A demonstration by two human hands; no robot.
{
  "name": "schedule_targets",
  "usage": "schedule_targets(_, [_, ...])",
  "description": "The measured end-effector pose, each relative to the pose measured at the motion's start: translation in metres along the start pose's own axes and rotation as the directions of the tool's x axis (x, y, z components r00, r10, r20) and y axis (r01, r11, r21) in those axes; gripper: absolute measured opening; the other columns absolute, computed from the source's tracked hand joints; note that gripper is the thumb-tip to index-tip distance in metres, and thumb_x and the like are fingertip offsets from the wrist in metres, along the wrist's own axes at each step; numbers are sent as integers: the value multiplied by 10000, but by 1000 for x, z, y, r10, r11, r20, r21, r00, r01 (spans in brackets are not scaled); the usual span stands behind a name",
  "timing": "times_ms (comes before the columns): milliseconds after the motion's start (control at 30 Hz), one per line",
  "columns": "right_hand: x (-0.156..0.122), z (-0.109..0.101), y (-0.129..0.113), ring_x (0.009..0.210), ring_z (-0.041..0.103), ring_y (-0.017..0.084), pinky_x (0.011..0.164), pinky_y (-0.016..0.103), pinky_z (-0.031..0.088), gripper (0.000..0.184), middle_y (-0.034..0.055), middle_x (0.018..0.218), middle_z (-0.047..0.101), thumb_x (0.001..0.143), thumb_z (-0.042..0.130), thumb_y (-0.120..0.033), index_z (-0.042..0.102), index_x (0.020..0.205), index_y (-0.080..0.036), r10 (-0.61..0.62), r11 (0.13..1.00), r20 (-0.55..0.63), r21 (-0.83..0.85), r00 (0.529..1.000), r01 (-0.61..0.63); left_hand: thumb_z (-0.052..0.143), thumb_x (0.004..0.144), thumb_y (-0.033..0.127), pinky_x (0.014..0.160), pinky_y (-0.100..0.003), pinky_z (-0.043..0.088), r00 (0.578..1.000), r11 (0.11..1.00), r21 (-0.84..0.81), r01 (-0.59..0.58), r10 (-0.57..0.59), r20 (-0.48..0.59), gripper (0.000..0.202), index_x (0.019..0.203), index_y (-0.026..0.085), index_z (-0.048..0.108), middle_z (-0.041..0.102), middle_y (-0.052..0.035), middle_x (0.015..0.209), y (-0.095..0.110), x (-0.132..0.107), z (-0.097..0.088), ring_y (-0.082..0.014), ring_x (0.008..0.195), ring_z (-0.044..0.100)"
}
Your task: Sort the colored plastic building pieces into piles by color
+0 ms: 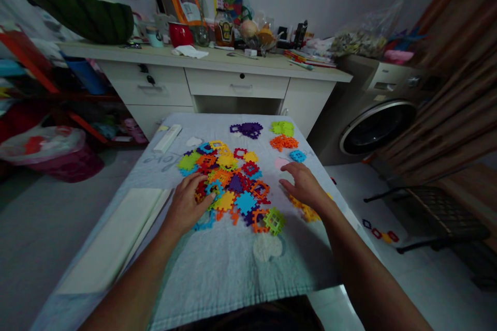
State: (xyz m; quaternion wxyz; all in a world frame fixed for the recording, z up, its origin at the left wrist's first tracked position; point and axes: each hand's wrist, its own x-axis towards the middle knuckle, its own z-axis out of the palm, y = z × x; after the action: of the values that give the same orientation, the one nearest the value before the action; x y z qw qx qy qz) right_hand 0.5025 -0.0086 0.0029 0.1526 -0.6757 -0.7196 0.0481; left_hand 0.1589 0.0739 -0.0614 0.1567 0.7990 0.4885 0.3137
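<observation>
A heap of colourful plastic interlocking tiles [229, 181] lies in the middle of a small table covered by a pale blue cloth [233, 264]. My left hand [188, 204] rests on the left edge of the heap, fingers spread over the pieces. My right hand [305, 186] hovers flat and open just right of the heap, above some yellow-orange tiles [308, 212]. Sorted small piles sit further back: purple [248, 129], green [282, 128], orange [284, 142], and a single blue tile [297, 155]. A green tile [275, 221] lies at the near edge.
A white folded sheet [116, 238] lies on the table's left side, a white stick-like object [167, 138] at the far left. Behind stands a cluttered desk [217, 70], a washing machine [376, 114] at right. Loose tiles [380, 232] lie on the floor.
</observation>
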Motion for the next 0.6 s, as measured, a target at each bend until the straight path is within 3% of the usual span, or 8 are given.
schedule_targets(133, [47, 15, -36, 1101, 608, 246, 974, 351, 424, 287, 134, 1167, 679, 918, 567, -295, 647, 1159, -161, 32, 999, 140, -25, 990, -29, 577, 824, 512, 1099, -497, 414, 1000, 1000, -26, 11, -12, -7, 488, 1200, 202, 599, 557, -122, 1326, 0, 0, -1, -308, 1256, 533])
schedule_targets(267, [79, 36, -57, 1014, 632, 229, 828, 306, 454, 326, 130, 1140, 688, 900, 603, -365, 604, 1162, -172, 156, 988, 166, -49, 974, -149, 572, 832, 515, 1102, -483, 415, 1000, 999, -39, 21, -21, 1, 492, 1207, 199, 597, 551, -123, 1333, -1, -1, -2, -296, 1254, 534])
schedule_targets(400, [88, 45, -60, 959, 639, 221, 740, 280, 431, 268, 122, 1084, 703, 881, 609, -293, 586, 1120, -173, 210, 977, 148, -13, 966, -211, 570, 835, 518, 1101, -482, 420, 1000, 999, -35, 15, -15, 10, 499, 1212, 192, 594, 555, -124, 1329, -3, -1, -1, -294, 1239, 546])
schedule_targets(600, [85, 48, -50, 836, 632, 185, 669, 256, 401, 254, 52, 946, 717, 812, 608, -165, 597, 1065, -195, 310, 929, 125, 169, 943, -328, 578, 829, 505, 1082, -464, 444, 1000, 999, -40, 14, -15, -12, 465, 1184, 205, 608, 578, -110, 1298, -5, -1, 0, -287, 1226, 562])
